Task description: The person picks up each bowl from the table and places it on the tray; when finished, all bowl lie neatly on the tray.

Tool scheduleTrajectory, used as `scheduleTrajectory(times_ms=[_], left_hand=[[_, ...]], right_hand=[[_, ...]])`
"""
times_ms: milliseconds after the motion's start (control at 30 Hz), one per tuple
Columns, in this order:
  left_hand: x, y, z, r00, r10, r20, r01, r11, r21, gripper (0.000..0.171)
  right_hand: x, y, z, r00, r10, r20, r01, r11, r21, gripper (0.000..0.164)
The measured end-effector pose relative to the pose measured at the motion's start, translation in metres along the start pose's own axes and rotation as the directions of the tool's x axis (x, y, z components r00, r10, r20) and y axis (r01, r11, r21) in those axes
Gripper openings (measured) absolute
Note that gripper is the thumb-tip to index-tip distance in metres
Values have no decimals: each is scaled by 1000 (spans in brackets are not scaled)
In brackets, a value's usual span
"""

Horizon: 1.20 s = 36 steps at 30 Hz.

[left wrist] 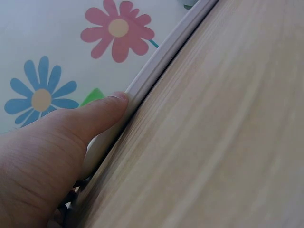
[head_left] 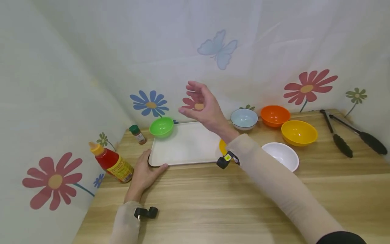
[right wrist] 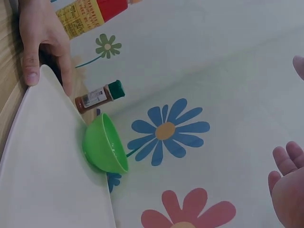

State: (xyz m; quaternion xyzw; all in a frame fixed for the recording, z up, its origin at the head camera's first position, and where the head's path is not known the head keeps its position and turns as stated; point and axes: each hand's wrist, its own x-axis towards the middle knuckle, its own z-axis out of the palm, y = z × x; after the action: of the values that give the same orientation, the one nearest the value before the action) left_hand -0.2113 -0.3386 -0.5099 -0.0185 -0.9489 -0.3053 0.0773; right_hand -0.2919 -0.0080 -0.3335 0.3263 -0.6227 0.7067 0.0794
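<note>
My left hand [head_left: 145,173] is at the near left corner of a white rectangular tray [head_left: 186,145]. Its thumb [left wrist: 107,111] presses the tray's front rim while the other fingers lie along the left side, gripping the corner between them. Raised above the tray, my right hand [head_left: 208,110] holds nothing, its thumb apart from loosely bent fingers. A green bowl [head_left: 161,127] sits on the tray's far left corner. Partly hidden behind the right wrist is something yellow [head_left: 223,147] at the tray's right end.
Left of the tray stand a red sauce bottle [head_left: 114,164] and a green-capped spice jar [head_left: 138,135]. To the right are a light blue bowl [head_left: 244,119], an orange bowl [head_left: 275,116], a yellow bowl [head_left: 299,133], a white bowl [head_left: 283,156] and black-tipped tongs [head_left: 342,145]. A flowered curtain [head_left: 170,51] hangs behind.
</note>
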Motion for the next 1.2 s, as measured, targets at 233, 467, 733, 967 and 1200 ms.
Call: scheduleTrajectory(times_ms=[233, 467, 733, 967, 1200], left_hand=[[-1, -3, 1, 1000, 0, 4, 0, 1000, 7, 109], [0, -1, 3, 1000, 6, 9, -6, 1000, -4, 108], [2, 2, 6, 1000, 8, 12, -8, 1000, -3, 108], [-1, 2, 3, 1000, -19, 14, 19, 1000, 18, 112], [-2, 3, 0, 1000, -8, 16, 8, 1000, 8, 111]], right_hand=[[-11, -6, -24, 997, -54, -46, 48, 990, -132, 84], [-23, -16, -45, 993, -95, -66, 79, 975, -210, 83], [-44, -33, -90, 987, -109, -114, 75, 961, -267, 80], [-78, -47, -134, 976, -68, -208, 11, 964, -265, 76], [-114, -53, -174, 966, -15, -260, -69, 948, -311, 77]])
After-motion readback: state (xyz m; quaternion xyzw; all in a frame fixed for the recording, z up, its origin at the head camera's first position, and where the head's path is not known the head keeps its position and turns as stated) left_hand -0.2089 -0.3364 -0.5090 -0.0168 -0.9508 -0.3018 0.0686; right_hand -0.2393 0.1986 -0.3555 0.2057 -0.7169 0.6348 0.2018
